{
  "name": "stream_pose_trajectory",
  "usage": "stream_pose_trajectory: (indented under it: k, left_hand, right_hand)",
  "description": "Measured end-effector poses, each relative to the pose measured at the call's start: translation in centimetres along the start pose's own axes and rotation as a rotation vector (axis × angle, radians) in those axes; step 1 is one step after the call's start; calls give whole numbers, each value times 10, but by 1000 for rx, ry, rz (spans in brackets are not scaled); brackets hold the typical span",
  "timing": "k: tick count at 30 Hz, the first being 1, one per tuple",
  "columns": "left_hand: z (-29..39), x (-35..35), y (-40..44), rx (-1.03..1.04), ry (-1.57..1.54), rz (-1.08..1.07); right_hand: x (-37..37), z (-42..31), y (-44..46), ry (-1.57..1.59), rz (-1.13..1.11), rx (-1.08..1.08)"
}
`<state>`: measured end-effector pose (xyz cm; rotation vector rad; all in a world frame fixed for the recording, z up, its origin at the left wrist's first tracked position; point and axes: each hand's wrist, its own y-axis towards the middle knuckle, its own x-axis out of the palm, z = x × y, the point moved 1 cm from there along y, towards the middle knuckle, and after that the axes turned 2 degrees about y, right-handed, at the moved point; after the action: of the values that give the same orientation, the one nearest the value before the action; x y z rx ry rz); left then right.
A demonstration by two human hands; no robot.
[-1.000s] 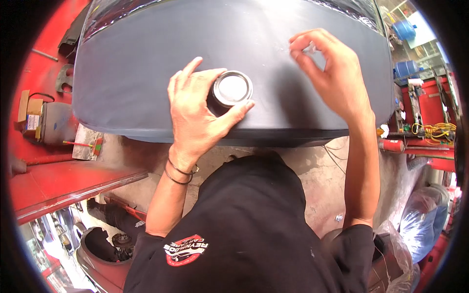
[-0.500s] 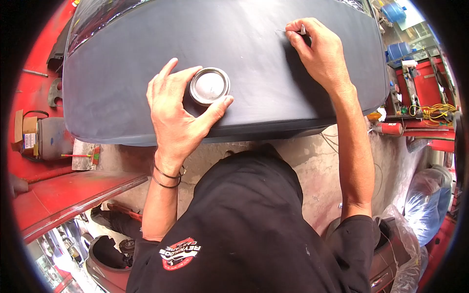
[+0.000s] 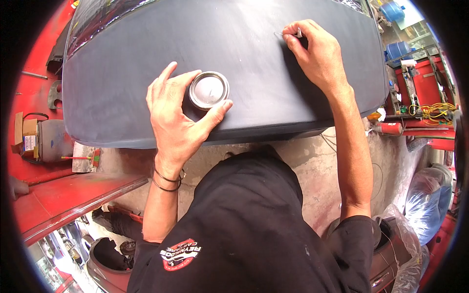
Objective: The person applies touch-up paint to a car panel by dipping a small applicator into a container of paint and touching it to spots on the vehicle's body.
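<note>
Shirt (image 3: 244, 234), black with a red and white badge (image 3: 181, 255), fills the foreground. Beyond it, two dark bands (image 3: 166, 187) circle the wrist of the left hand (image 3: 175, 115), which wraps thumb and fingers round a tin (image 3: 209, 90), silvery top up, over the near part of a dark grey panel (image 3: 112, 93); whether the tin rests there I cannot tell. Farther out, the right hand (image 3: 318, 56) pinches a thin tool (image 3: 299, 32) over the panel, its fine tip pointing left. Shiny film (image 3: 100, 19) covers the panel's far left corner, and two blue jugs (image 3: 398, 50) sit off to the far right.
</note>
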<state>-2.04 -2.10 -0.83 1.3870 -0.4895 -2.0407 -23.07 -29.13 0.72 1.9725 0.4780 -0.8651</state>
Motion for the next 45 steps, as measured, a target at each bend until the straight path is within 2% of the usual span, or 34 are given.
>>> stream_pose_trajectory:
  k: [6, 18, 21, 25, 28, 31, 36, 45]
  left_hand:
    - [-3, 4, 0, 17, -27, 28]
    - [-5, 3, 0, 28, -43, 36]
    - [-4, 2, 0, 23, -45, 39]
    - [-2, -1, 1, 3, -55, 15]
    - [-3, -3, 1, -11, -88, -22]
    - [-1, -7, -5, -43, -113, -44]
    - [14, -15, -18, -70, -92, -47]
    - [83, -25, -54, -84, -45, 12]
  right_hand:
    - [-3, -3, 1, 60, -18, 75]
    - [-1, -8, -1, -3, 12, 82]
    - [-8, -10, 0, 17, 107, 31]
    - [-47, -21, -13, 117, 284, 93]
    - [-74, -21, -42, 120, 472, 173]
    - [-100, -35, -83, 168, 541, 385]
    - [-123, -37, -143, 200, 552, 514]
    - [-152, -34, -201, 183, 402, 406]
